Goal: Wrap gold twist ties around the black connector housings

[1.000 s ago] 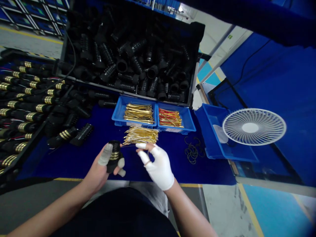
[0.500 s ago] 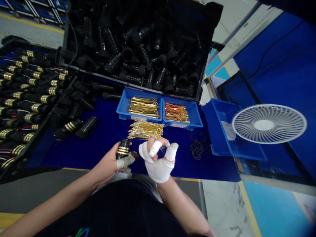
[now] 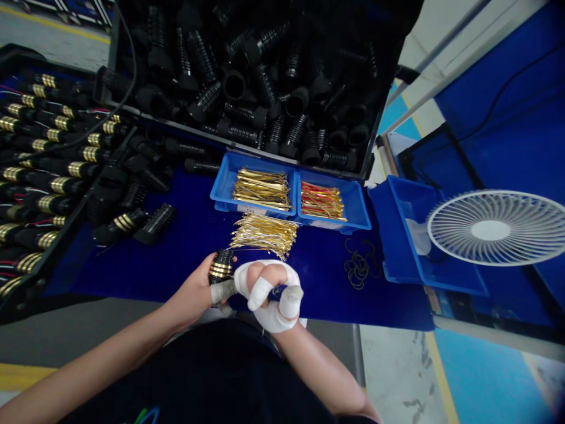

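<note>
My left hand, with grey wraps on some fingers, is closed around a black ribbed cylinder with gold bands. The cylinder stands roughly upright above the blue work surface. Right beside it is my right hand, partly covered in white cloth and finger sleeves. Its fingers curl toward the cylinder's side; whatever they may grip is too small or hidden to make out. Just beyond both hands lies a loose pile of thin gold strips with pale ends.
Two blue bins hold gold strips and red-and-gold strips. Behind them stands a large black crate of ribbed black parts. Banded cylinders with wires fill a tray at left. Black rings and a white fan are at right.
My right hand has moved left and turned, its fingers curling in against the cylinder. My left hand keeps its hold on the cylinder. The camera view has shifted slightly.
</note>
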`<state>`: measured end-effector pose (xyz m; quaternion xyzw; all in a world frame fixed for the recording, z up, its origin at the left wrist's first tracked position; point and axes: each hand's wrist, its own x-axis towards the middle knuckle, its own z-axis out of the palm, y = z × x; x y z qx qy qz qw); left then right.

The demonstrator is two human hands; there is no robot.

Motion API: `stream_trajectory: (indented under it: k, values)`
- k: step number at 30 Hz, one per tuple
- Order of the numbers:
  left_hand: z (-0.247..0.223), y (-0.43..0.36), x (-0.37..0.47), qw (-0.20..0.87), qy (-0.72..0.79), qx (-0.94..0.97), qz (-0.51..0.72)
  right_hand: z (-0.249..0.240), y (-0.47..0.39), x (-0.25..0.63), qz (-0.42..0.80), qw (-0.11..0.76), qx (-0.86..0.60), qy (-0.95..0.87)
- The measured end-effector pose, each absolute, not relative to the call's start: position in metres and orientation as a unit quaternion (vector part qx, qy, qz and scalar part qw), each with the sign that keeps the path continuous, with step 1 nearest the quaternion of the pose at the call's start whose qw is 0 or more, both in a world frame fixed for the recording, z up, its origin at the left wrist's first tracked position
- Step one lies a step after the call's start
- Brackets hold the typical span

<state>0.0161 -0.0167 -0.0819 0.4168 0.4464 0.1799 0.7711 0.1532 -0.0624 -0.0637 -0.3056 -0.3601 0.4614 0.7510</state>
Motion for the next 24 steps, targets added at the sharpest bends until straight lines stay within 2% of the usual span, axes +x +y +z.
stream_trajectory:
  k: [8,11,13,15,17,19,21,22,24]
  values:
    - [-0.081,-0.022,0.017,0.760,0.419,0.462,0.182,-0.067,-0.063,0.154,0.418,0.751,-0.356,-0.369]
    - [-0.079,-0.022,-0.001,0.733,0.381,0.529,0.193,-0.060,-0.061,0.171,0.333,0.638,-0.504,-0.477]
    - [-0.078,-0.015,-0.018,0.626,0.388,0.635,0.232,-0.057,-0.058,0.180,0.245,0.496,-0.602,-0.575]
    - [-0.078,-0.003,-0.034,0.408,0.414,0.771,0.259,-0.056,-0.052,0.182,0.181,0.336,-0.649,-0.658]
    - [-0.078,0.012,-0.044,0.196,0.443,0.844,0.231,-0.056,-0.043,0.177,0.144,0.172,-0.670,-0.708]
    - [-0.078,0.024,-0.049,0.082,0.457,0.866,0.188,-0.055,-0.034,0.170,0.113,0.055,-0.683,-0.719]
    - [-0.076,0.034,-0.052,0.050,0.457,0.872,0.168,-0.056,-0.029,0.166,0.093,0.024,-0.684,-0.723]
    - [-0.074,0.039,-0.054,0.045,0.460,0.870,0.170,-0.058,-0.029,0.166,0.087,0.048,-0.679,-0.728]
    - [-0.069,0.050,-0.064,0.023,0.485,0.853,0.192,-0.062,-0.032,0.172,0.079,0.175,-0.648,-0.737]
